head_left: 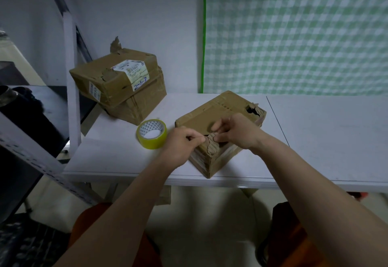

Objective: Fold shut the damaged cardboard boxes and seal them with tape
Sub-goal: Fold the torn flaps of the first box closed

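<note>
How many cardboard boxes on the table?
3. One near box at the table's front edge, both hands working its torn corner; two stacked at back left, labelled box on top of the lower box. More may be hidden.

Both hands, left hand (182, 145) and right hand (235, 132), pinch torn cardboard on the near box (218, 115), tape roll (152, 134) just left.

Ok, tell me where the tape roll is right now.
In the head view, the tape roll lies flat on the white table, just left of the left hand, before the stacked boxes.
</note>
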{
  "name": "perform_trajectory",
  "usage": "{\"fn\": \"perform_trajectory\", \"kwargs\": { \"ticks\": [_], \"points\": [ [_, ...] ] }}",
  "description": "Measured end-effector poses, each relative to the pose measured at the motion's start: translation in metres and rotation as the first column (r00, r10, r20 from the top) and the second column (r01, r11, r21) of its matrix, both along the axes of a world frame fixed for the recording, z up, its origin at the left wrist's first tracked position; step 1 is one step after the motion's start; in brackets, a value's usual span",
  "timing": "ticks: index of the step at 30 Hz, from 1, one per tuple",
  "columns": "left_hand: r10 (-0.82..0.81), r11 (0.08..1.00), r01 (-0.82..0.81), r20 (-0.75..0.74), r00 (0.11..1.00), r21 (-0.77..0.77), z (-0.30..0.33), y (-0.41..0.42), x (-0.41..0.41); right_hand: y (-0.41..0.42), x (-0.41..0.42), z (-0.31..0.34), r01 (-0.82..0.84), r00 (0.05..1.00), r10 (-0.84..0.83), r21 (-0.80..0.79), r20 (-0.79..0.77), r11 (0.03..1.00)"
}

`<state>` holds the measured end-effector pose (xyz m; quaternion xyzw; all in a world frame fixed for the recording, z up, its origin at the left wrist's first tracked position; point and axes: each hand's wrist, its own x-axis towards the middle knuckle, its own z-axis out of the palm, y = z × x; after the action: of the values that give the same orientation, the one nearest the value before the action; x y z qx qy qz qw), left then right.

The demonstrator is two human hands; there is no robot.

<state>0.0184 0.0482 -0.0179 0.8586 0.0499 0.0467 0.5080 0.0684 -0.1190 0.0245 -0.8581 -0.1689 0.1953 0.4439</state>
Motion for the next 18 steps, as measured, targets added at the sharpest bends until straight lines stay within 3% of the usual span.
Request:
{"fn": "perform_trajectory", "kwargs": {
  "ticks": [7, 18],
  "points": [
    [0.13, 0.991, -0.13, 0.113, 0.985, -0.003, -0.007, -0.01, -0.006, 0.002, -0.004, -0.003, 0.136, 0.988, -0.136, -0.001, 0.074, 0.991],
    [0.272, 0.957, -0.281, 0.108, 0.956, 0.075, -0.014, -0.018, -0.01, 0.001, -0.004, -0.002, 0.173, 0.983, -0.173, 0.007, 0.066, 0.985]
  ]
}}
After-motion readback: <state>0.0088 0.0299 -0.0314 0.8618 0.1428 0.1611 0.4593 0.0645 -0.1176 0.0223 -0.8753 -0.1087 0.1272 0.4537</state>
